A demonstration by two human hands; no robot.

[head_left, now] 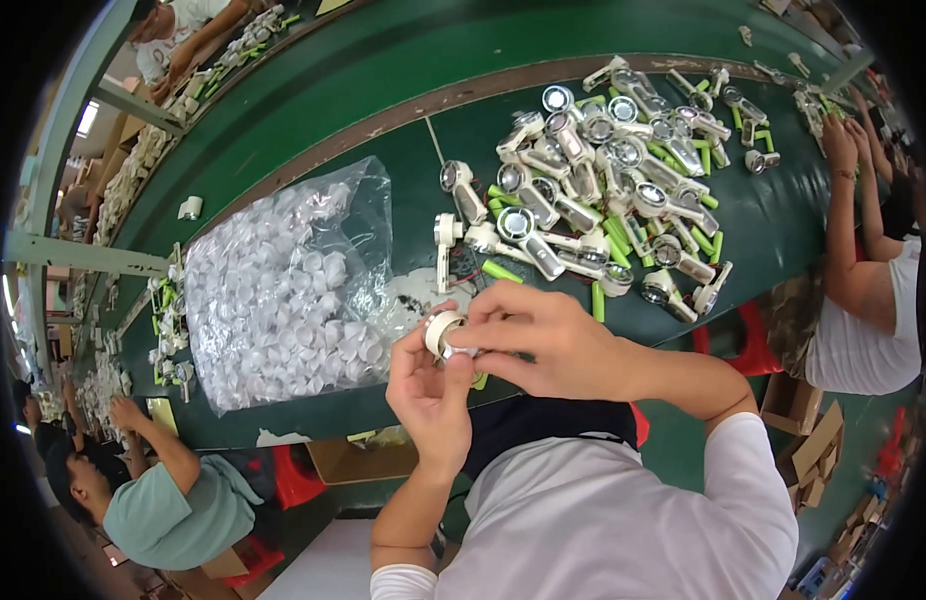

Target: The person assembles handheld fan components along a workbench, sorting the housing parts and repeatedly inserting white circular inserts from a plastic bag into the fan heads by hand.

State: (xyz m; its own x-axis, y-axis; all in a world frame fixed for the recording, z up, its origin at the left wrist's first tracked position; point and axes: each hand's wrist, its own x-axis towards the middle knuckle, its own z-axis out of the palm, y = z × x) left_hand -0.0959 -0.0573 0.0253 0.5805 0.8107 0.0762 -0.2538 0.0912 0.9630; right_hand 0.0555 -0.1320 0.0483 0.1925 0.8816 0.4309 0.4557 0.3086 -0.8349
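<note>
My left hand is closed around a white handheld fan's round head, its ring opening tilted up. My right hand reaches in from the right, thumb and fingertips pinched together at the ring's edge. A bit of white shows between the two hands, but the fingers hide what it is. Just beyond them lies a heap of partly assembled handheld fans with round heads, clear-and-white handles and green cylindrical batteries. To the left of my hands sits a clear plastic bag full of small white cup-shaped parts.
The green worktable has a raised brown strip along its middle. More fan parts lie beyond the bag at left. Co-workers sit on either side, one in a green shirt, one in white. Cardboard boxes stand below the table edge.
</note>
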